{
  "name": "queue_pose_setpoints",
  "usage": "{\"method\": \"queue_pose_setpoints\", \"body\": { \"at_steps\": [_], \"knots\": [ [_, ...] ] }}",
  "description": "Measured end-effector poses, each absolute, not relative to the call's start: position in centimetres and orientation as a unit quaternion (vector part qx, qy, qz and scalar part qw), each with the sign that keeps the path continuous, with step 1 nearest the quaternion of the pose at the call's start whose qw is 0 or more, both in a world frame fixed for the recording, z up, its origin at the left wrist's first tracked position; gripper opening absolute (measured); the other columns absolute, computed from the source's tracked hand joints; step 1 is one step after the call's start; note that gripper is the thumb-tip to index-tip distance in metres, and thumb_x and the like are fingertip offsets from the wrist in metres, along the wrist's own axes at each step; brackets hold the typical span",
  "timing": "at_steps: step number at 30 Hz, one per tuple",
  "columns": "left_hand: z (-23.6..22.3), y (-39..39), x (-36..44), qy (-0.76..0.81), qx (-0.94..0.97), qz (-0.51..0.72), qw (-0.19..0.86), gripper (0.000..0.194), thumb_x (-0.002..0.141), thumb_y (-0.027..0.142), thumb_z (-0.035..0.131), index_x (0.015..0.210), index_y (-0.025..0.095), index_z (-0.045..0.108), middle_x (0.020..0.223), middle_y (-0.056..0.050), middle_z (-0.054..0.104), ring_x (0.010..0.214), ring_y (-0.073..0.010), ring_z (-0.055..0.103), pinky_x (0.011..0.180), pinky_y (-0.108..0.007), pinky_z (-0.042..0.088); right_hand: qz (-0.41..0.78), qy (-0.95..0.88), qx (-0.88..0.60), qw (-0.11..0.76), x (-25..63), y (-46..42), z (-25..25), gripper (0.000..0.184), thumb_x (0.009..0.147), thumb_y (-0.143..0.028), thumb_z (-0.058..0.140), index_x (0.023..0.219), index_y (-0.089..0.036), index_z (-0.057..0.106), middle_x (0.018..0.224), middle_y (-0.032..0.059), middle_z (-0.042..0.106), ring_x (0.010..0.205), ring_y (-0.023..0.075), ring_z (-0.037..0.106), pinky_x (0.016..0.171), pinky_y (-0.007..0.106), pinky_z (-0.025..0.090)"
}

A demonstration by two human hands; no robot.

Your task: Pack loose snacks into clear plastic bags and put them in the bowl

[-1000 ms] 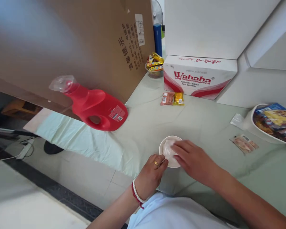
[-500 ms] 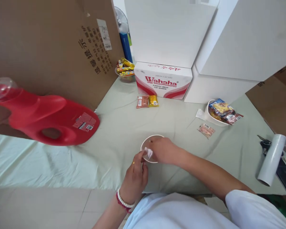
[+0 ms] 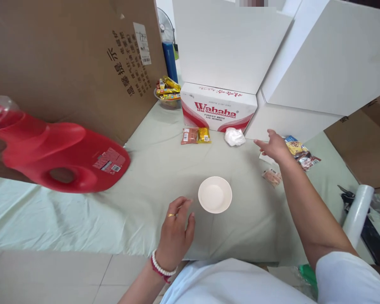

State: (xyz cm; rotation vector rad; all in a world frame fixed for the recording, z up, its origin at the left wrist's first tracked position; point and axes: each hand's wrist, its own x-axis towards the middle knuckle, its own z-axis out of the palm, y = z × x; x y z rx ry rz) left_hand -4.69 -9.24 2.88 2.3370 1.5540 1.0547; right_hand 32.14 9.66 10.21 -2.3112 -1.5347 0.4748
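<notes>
in front of you a smooth matt white round bowl (image 3: pixel 215 195), wrinkled pale-green cloth table cover (image 3: pixel 158 169), smooth red plastic jug (image 3: pixel 69 145), crumpled white plastic-film wad (image 3: pixel 234 137), matt brown cardboard panel (image 3: pixel 82 50)

Indoors, type unclear: tiled flr (image 3: pixel 57 270), cloth-covered tbl (image 3: pixel 155 173), fan (image 3: pixel 165 28).

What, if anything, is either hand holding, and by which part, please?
Nothing is held: the left hand is beside the white bowl, and the right hand is open near the crumpled white plastic.
</notes>
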Motion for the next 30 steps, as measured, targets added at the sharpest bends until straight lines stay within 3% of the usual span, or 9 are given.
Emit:
{"method": "queue_pose_setpoints", "body": {
  "at_steps": [3, 5, 8, 11, 18, 23, 25, 27, 30],
  "knots": [
    [1.6, -10.0, -5.8, 0.526, 0.780, 0.330, 0.077, 0.024, 0.096, 0.015, 0.050, 0.118, 0.016, 0.059, 0.117, -0.013, 0.060, 0.102, -0.0205, 0.067, 0.082, -0.032, 0.061, 0.074, -0.562, -0.822, -0.055, 33.9, 9.0, 7.2, 0.058, 0.088, -0.038, 0.068, 0.134, -0.004, 0.057, 0.115, 0.0246, 0.069, 0.100, 0.0306, 0.069, 0.083, 0.035, 0.053],
    [0.9, -10.5, -6.5, 0.524, 0.788, 0.312, 0.085, 0.022, 0.097, 0.016, 0.049, 0.115, 0.017, 0.060, 0.115, -0.012, 0.061, 0.099, -0.0195, 0.068, 0.081, -0.031, 0.061, 0.042, -0.564, -0.818, -0.105, 34.0, 8.5, 5.0, 0.042, 0.090, -0.024, 0.062, 0.125, -0.001, 0.062, 0.114, 0.0281, 0.068, 0.105, 0.0330, 0.069, 0.085, 0.036, 0.052],
    [0.3, -11.1, -7.4, 0.520, 0.797, 0.294, 0.090, 0.020, 0.098, 0.019, 0.049, 0.112, 0.019, 0.062, 0.115, -0.011, 0.063, 0.098, -0.0191, 0.069, 0.082, -0.031, 0.061, 0.028, -0.572, -0.815, -0.088, 33.7, 8.1, 2.9, 0.031, 0.091, -0.008, 0.048, 0.116, -0.003, 0.067, 0.110, 0.0268, 0.068, 0.103, 0.0306, 0.069, 0.085, 0.034, 0.050],
    [0.3, -11.6, -7.7, 0.531, 0.792, 0.289, 0.090, 0.019, 0.098, 0.021, 0.049, 0.109, 0.019, 0.064, 0.114, -0.010, 0.065, 0.097, -0.0189, 0.070, 0.080, -0.031, 0.061, 0.008, -0.574, -0.817, -0.051, 33.2, 8.7, 2.8, 0.039, 0.094, -0.005, 0.038, 0.121, -0.007, 0.065, 0.118, 0.0229, 0.066, 0.103, 0.0274, 0.068, 0.087, 0.033, 0.048],
    [0.8, -12.1, -7.0, 0.532, 0.797, 0.270, 0.092, 0.020, 0.099, 0.024, 0.048, 0.108, 0.020, 0.066, 0.114, -0.010, 0.064, 0.096, -0.0190, 0.070, 0.079, -0.031, 0.060, 0.042, -0.636, -0.744, 0.201, 29.7, 13.5, 5.0, 0.038, 0.095, -0.015, 0.043, 0.127, -0.010, 0.064, 0.126, 0.0195, 0.062, 0.110, 0.0290, 0.062, 0.097, 0.038, 0.047],
    [0.6, -12.3, -7.2, 0.551, 0.783, 0.279, 0.074, 0.022, 0.099, 0.029, 0.048, 0.108, 0.019, 0.065, 0.118, -0.012, 0.062, 0.103, -0.0219, 0.067, 0.084, -0.036, 0.059, 0.099, -0.724, -0.586, 0.350, 26.7, 7.0, 6.8, 0.033, 0.101, -0.030, 0.046, 0.124, -0.015, 0.064, 0.126, 0.0155, 0.064, 0.111, 0.0250, 0.063, 0.097, 0.037, 0.049],
    [0.2, -12.4, -7.5, 0.561, 0.776, 0.279, 0.071, 0.023, 0.099, 0.030, 0.047, 0.106, 0.019, 0.066, 0.116, -0.012, 0.061, 0.104, -0.0225, 0.066, 0.085, -0.037, 0.059, 0.191, -0.819, -0.444, 0.309, 25.8, 1.5, 7.2, 0.032, 0.104, -0.039, 0.045, 0.121, -0.021, 0.066, 0.116, 0.0089, 0.070, 0.104, 0.0189, 0.067, 0.092, 0.030, 0.051],
    [-0.2, -12.4, -7.9, 0.571, 0.771, 0.272, 0.079, 0.023, 0.099, 0.032, 0.047, 0.104, 0.020, 0.067, 0.116, -0.012, 0.061, 0.104, -0.0229, 0.066, 0.084, -0.038, 0.059, 0.229, -0.862, -0.394, 0.220, 25.2, -3.5, 6.8, 0.043, 0.098, -0.050, 0.058, 0.132, -0.024, 0.061, 0.131, 0.0094, 0.066, 0.109, 0.0195, 0.067, 0.088, 0.029, 0.052],
    [-1.0, -12.1, -8.0, 0.586, 0.764, 0.254, 0.092, 0.024, 0.098, 0.033, 0.048, 0.106, 0.021, 0.068, 0.118, -0.012, 0.061, 0.103, -0.0237, 0.066, 0.083, -0.039, 0.059, 0.212, -0.869, -0.430, 0.119, 25.1, -8.5, 5.1, 0.033, 0.098, -0.034, 0.060, 0.129, -0.023, 0.063, 0.137, 0.0101, 0.064, 0.105, 0.0214, 0.069, 0.081, 0.031, 0.054]
  ]
}}
